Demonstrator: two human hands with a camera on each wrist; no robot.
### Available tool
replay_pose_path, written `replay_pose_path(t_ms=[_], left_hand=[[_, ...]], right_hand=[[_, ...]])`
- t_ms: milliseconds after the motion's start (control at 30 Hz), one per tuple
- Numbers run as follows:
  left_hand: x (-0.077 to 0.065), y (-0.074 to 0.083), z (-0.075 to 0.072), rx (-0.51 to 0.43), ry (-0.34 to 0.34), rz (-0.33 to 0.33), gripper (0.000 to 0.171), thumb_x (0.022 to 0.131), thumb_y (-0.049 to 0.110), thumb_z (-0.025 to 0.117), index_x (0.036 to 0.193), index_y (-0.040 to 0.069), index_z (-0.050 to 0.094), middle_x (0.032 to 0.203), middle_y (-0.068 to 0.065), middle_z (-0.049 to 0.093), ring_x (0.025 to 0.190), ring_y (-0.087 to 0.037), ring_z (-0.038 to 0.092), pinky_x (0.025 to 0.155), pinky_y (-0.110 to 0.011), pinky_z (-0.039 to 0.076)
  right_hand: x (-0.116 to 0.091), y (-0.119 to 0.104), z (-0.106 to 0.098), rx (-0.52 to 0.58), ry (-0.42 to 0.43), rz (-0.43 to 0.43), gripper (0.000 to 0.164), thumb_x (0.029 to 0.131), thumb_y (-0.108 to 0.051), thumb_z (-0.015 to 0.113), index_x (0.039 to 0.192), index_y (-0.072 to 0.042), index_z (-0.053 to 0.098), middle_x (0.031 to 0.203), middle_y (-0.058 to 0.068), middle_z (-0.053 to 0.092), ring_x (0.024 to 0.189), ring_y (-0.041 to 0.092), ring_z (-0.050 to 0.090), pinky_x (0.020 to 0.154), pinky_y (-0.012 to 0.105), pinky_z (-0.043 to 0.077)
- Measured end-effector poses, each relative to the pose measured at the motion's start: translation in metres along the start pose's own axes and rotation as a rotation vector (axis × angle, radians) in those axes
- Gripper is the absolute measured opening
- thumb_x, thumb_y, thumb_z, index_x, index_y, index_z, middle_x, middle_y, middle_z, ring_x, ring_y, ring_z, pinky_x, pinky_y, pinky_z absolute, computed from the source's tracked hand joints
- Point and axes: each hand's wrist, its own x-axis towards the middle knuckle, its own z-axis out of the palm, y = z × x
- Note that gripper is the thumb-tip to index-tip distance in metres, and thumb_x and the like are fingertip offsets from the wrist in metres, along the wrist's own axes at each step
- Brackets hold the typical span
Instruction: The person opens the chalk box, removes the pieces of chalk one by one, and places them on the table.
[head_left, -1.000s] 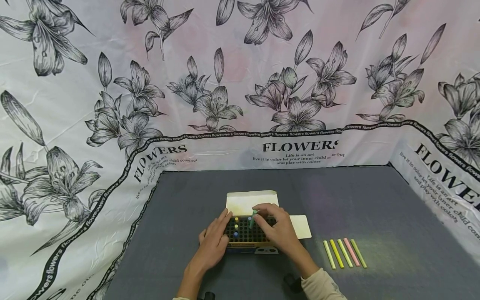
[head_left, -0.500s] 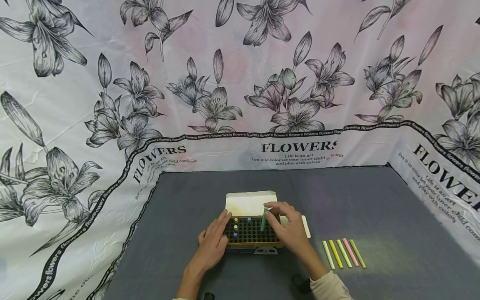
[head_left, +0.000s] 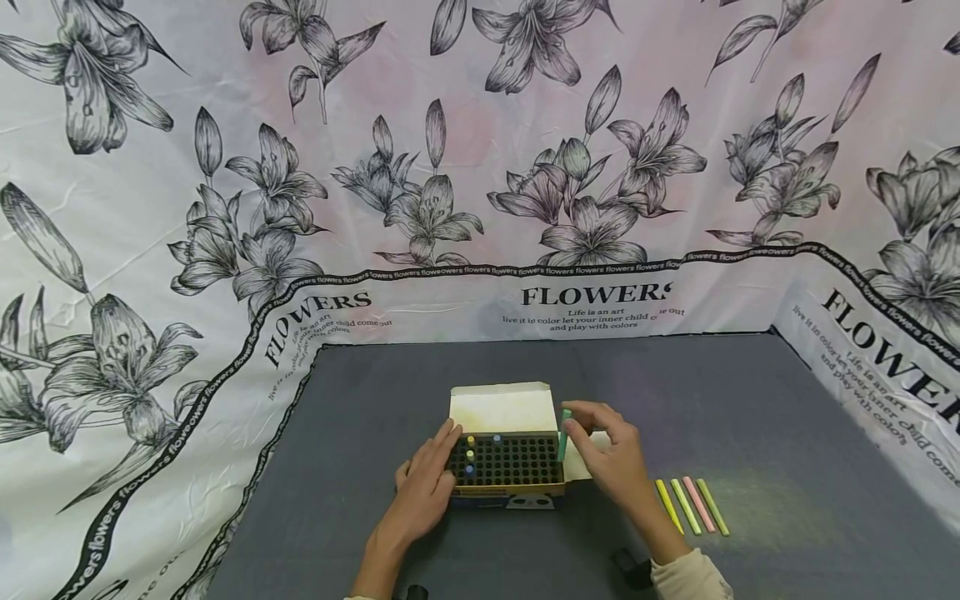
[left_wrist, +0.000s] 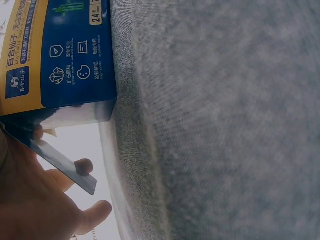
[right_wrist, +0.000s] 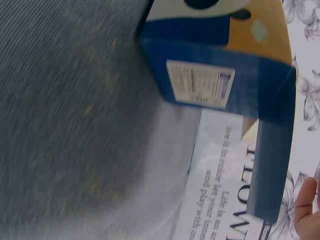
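Observation:
In the head view, an open chalk box (head_left: 510, 492) holds a black insert (head_left: 517, 460) with rows of round holes. Several chalk ends, yellow and blue, show in its left part. My left hand (head_left: 426, 479) rests along the box's left side, fingers extended; in the left wrist view its fingers (left_wrist: 92, 216) lie around a side flap (left_wrist: 62, 162). Between thumb and forefinger, my right hand (head_left: 611, 454) pinches a green chalk stick (head_left: 564, 437), held upright at the insert's right edge. The right wrist view catches only part of that hand, at its lower right edge.
Several chalk sticks (head_left: 698, 504), yellow, pale green, pink and olive, lie side by side on the grey cloth right of the box. The lid (head_left: 501, 407) stands raised behind, and a pale flap (head_left: 577, 462) sticks out right. Flower-printed fabric (head_left: 600, 308) encloses the table.
My right hand has carried the green chalk rightward, from over the insert's middle to its right edge. The right forearm now covers one of the loose sticks. The left hand stays put.

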Motion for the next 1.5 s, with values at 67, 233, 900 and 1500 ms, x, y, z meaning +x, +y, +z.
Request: replay_pose_path(t_ms=[67,233,900,1500], left_hand=[[0.000,0.000,0.000,-0.001,0.000,-0.001,0.062,0.104,0.010,0.034,0.163,0.027,0.028,0.172,0.000,0.020,0.155,-0.046,0.019,0.108,-0.075,0.011],[0.000,0.000,0.000,-0.005,-0.008,-0.001,0.062,0.103,0.010,0.034,0.163,0.026,0.028,0.172,0.000,0.020,0.156,-0.046,0.019,0.109,-0.075,0.011],[0.001,0.000,0.000,-0.006,-0.009,-0.013,0.063,0.103,0.010,0.033,0.163,0.026,0.027,0.172,0.000,0.019,0.156,-0.046,0.018,0.108,-0.074,0.011],[-0.001,0.004,0.000,-0.005,0.002,0.003,0.063,0.102,0.008,0.034,0.163,0.024,0.030,0.172,-0.004,0.021,0.154,-0.050,0.019,0.107,-0.076,0.010]], right_hand=[[-0.002,0.004,-0.005,-0.011,0.012,-0.003,0.032,0.088,0.008,0.071,0.116,-0.006,0.074,0.084,0.003,0.071,0.079,0.005,0.061,0.080,0.024,0.045],[-0.007,0.014,-0.020,-0.056,0.053,0.000,0.036,0.084,0.013,0.071,0.116,-0.004,0.074,0.083,0.006,0.069,0.074,0.006,0.059,0.077,0.022,0.044],[-0.028,0.037,-0.092,-0.214,0.082,0.053,0.034,0.090,0.006,0.068,0.122,-0.005,0.073,0.089,0.005,0.070,0.078,-0.004,0.056,0.075,0.011,0.044],[-0.054,0.061,-0.150,-0.450,-0.005,0.236,0.025,0.093,-0.006,0.070,0.118,-0.005,0.074,0.078,0.006,0.071,0.068,-0.005,0.052,0.058,0.019,0.039]])
